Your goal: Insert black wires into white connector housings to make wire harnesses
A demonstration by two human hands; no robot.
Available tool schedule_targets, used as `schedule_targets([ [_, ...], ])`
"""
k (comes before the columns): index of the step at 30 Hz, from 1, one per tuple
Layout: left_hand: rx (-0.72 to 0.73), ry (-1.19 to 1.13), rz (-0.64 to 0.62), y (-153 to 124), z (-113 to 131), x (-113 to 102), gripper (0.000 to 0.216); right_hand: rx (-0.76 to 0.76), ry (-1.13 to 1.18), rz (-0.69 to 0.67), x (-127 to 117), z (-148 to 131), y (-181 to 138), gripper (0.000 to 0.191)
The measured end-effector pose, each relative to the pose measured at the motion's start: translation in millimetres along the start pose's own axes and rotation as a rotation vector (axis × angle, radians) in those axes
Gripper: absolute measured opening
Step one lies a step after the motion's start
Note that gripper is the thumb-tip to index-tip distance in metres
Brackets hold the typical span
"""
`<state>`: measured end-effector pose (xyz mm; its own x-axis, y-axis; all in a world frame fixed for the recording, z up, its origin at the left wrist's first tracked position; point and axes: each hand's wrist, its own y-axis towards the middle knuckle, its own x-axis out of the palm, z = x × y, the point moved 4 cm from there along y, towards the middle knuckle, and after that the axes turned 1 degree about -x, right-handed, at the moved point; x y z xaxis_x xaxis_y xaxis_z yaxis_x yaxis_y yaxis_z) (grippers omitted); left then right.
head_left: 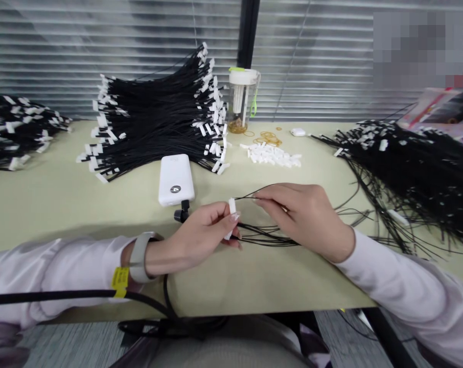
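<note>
My left hand (201, 232) is closed in a pinch on a small white plastic connector (232, 207), held upright near the table's front middle. My right hand (304, 217) is closed on thin black wires (265, 236), its fingertips pinching one wire just to the right of the connector. A few loose black wires fan out under both hands. A grey band sits on my left wrist, and both arms wear pale sleeves.
A white power bank (175, 179) lies behind my left hand. Bundles of black wires with white ends (158, 117) are heaped at the back, the far left and the right (408, 163). Loose white connectors (272, 154), rubber bands and a clear cup (242, 99) stand behind.
</note>
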<state>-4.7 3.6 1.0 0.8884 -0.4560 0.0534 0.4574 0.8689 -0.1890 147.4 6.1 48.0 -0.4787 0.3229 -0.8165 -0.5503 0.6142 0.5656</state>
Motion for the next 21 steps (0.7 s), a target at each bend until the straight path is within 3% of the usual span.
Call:
schedule_targets([
  [21,-0.018,0.070,-0.040,-0.1,-1.8,-0.1,0.020,0.187,0.133,-0.097,-1.8,-1.1,3.5,0.018],
])
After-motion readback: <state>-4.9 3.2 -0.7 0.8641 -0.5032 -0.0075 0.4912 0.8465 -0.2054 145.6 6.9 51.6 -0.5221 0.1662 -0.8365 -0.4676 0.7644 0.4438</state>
